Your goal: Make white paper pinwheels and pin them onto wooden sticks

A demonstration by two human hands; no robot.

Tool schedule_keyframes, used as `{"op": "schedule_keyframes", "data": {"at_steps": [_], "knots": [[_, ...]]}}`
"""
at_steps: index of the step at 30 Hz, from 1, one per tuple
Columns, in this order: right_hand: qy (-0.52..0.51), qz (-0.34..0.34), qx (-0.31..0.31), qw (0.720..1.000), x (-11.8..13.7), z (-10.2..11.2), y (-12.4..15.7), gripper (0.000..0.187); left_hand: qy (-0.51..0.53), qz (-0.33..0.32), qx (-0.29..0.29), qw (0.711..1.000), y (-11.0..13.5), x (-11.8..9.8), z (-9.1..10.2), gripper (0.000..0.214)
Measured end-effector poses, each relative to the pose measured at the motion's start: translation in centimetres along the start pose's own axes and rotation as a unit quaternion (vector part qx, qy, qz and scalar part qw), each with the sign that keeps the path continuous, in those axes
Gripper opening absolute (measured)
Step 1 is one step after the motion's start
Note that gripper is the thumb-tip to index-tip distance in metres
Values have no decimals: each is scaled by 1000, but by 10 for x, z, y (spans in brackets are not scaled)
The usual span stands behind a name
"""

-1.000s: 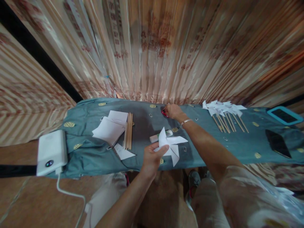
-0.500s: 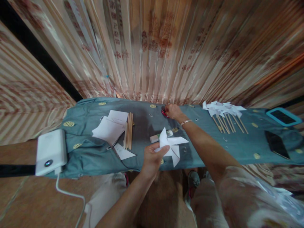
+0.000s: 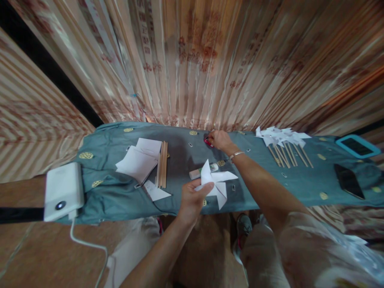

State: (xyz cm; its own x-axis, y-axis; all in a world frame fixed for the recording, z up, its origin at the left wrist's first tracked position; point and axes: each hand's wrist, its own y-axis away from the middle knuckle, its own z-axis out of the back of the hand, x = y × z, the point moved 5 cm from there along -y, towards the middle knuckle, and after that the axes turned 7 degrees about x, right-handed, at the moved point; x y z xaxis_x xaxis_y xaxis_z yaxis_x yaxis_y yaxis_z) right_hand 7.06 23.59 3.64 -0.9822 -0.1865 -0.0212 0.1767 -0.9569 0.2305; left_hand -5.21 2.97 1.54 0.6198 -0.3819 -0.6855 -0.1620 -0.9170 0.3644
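Observation:
A folded white paper pinwheel (image 3: 220, 182) is pinched between the thumb and fingers of my left hand (image 3: 192, 198), above the near part of the cloth. Under and behind it lies a white and green glue stick (image 3: 196, 173), partly covered by the paper. My right hand (image 3: 220, 141) reaches to the far edge of the cloth, its fingers drawn together at a small red and dark object (image 3: 207, 141). The fingertips hide part of that object, and its kind is too small to tell. A bracelet circles my right wrist.
Left of centre lie white paper sheets (image 3: 138, 164) beside several wooden sticks (image 3: 163, 166). Several finished pinwheels on sticks (image 3: 282, 138) lie right. A power bank (image 3: 64, 190) with a cable, a dark phone (image 3: 349, 181) and a blue-framed device (image 3: 358, 147) sit towards the ends.
Almost nothing differs. My left hand still holds the pinwheel, my right hand stays at the small red object, and the view has shifted very slightly.

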Motion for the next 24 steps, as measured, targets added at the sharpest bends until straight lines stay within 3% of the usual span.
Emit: {"op": "schedule_keyframes", "data": {"at_steps": [12,20,24], "knots": [[-189,-12,-75,979,-30,-3,12,26,-61,-8,-16,998,-3,3,11,40],[-343,19,-121,931,-34,-15,-3,17,-61,0,-29,998,-11,7,10,38],[-413,16,-139,900,-48,-24,17,25,-62,-3,-42,997,-15,5,10,39]]}}
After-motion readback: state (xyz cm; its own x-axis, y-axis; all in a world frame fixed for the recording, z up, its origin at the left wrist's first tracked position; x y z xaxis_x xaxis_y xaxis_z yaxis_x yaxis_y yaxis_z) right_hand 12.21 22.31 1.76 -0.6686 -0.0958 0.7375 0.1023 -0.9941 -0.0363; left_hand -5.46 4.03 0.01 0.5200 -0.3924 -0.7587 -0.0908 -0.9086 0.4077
